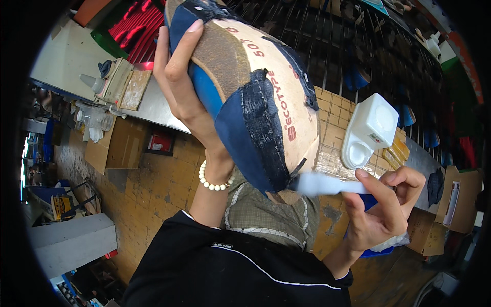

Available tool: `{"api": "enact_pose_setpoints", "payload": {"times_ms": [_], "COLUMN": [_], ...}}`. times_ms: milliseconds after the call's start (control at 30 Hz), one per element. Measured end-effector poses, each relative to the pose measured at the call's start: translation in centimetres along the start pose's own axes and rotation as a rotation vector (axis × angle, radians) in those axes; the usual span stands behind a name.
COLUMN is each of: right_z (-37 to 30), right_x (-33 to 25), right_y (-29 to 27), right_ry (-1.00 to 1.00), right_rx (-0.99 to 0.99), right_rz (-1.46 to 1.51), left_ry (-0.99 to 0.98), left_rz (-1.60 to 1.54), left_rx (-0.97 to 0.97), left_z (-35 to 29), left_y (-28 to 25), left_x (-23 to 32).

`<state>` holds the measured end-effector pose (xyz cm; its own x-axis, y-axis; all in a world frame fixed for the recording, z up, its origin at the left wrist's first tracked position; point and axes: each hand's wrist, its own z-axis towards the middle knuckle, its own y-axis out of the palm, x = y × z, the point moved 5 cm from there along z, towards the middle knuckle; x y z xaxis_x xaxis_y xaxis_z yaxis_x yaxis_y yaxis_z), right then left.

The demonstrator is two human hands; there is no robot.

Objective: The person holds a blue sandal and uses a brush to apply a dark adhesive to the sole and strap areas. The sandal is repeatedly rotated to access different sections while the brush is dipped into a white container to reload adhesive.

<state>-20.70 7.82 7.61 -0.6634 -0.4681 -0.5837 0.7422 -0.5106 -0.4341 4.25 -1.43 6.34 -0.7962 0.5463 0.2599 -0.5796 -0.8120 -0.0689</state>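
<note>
Hands: left (179,77) grips upturned shoe (250,92), right (383,210) pinches brush (327,184) nr white glue pot (369,130), contents hidden.

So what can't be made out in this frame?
- Head view: the brush in the right hand is motion-blurred; its bristles cannot be resolved.
- The shoe in the left hand shows only its underside; its upper faces away and its top end is cut off by the picture's edge.
- The contents of the white plastic container are not visible.
</note>
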Motion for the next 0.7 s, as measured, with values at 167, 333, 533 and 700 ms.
{"api": "enact_pose_setpoints", "payload": {"times_ms": [167,333,533,700], "right_z": [-0.9,-1.3,-1.5,-1.3], "right_x": [-0.2,0.5,1.3,2.1], "right_y": [0.9,1.7,2.3,2.0], "right_ry": [-0.004,0.066,0.068,0.072], "right_rx": [-0.056,-0.042,-0.049,0.013], "right_rz": [0.217,0.19,0.217,0.314], "left_ry": [0.026,0.017,-0.087,-0.16], "left_rz": [0.058,0.022,-0.15,-0.262], "left_rx": [0.01,-0.02,-0.056,-0.062], "left_z": [-0.2,-0.9,-2.2,-2.3], "left_y": [-0.7,-0.6,0.1,0.9], "left_x": [-0.4,-1.3,-0.9,-0.8]}}
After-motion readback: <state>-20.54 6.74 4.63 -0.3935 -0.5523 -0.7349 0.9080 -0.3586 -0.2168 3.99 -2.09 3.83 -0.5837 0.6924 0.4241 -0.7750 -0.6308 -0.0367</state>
